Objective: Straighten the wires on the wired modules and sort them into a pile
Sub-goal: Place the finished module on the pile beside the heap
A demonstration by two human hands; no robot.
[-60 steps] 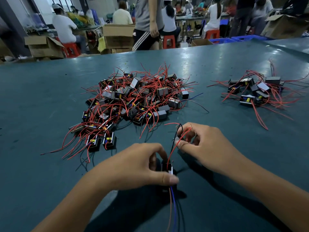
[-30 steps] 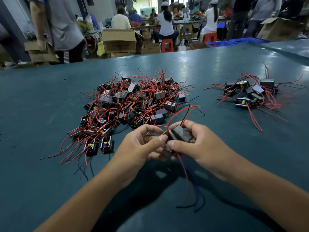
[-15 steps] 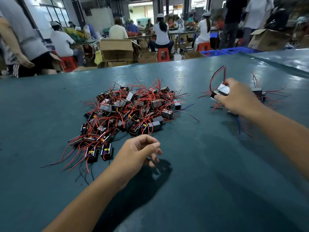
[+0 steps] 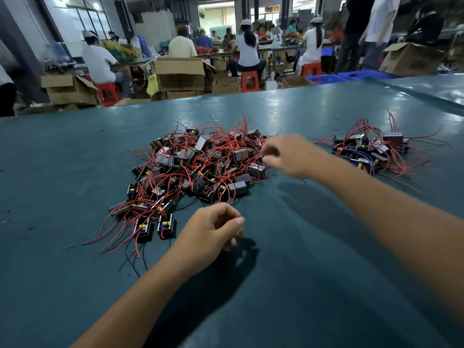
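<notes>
The green table is big and flat, so there is room to keep two heaps apart. The big pile of tangled modules sits in the middle, probably waiting to be fixed. The small pile lies well off to the right, probably the done ones. The right hand is blurry at the big pile's right edge, so I cannot tell if it grips anything. The left hand rests just below that pile, loosely curled, holding nothing.

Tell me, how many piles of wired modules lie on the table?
2. The big pile lies mid-table, ahead of the left hand; the small pile lies far right. None seems hidden.
</notes>
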